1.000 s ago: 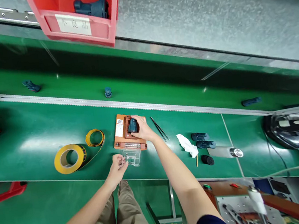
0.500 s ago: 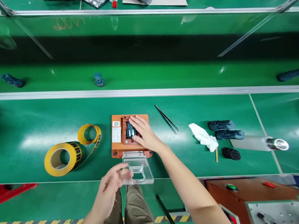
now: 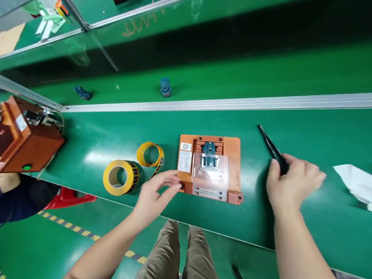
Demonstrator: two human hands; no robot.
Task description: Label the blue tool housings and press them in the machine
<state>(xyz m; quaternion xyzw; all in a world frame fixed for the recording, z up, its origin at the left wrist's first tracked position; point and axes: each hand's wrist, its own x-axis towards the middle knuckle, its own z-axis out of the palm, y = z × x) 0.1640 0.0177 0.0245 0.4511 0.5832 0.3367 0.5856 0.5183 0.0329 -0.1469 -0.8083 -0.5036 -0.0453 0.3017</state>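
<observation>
An orange fixture [image 3: 233, 156] lies on the green bench, its clear hinged cover [image 3: 207, 177] folded down over a dark blue plastic part [image 3: 209, 148]. My left hand [image 3: 157, 195] is at the fixture's lower left edge, thumb and fingers apart, holding nothing. To the right, my right hand [image 3: 291, 183] has its thumb and fingers round the black tweezers [image 3: 270, 145], whose tips point away from me. Left of the fixture stand a large yellow roll of labels [image 3: 109, 178] and a smaller loose coil of the same strip [image 3: 140, 154].
A white cloth [image 3: 371, 189] lies right of my right hand. Two blue parts [image 3: 165, 87] sit behind the metal rail [image 3: 202, 105]. At the left, a co-worker's arm [image 3: 8, 181] is beside an orange machine [image 3: 37, 146]. A red stool [image 3: 67, 198] stands below the bench edge.
The clear cover has swung from open toward me to down over the blue part. My right hand has left the part and taken hold of the tweezers. The view has turned left.
</observation>
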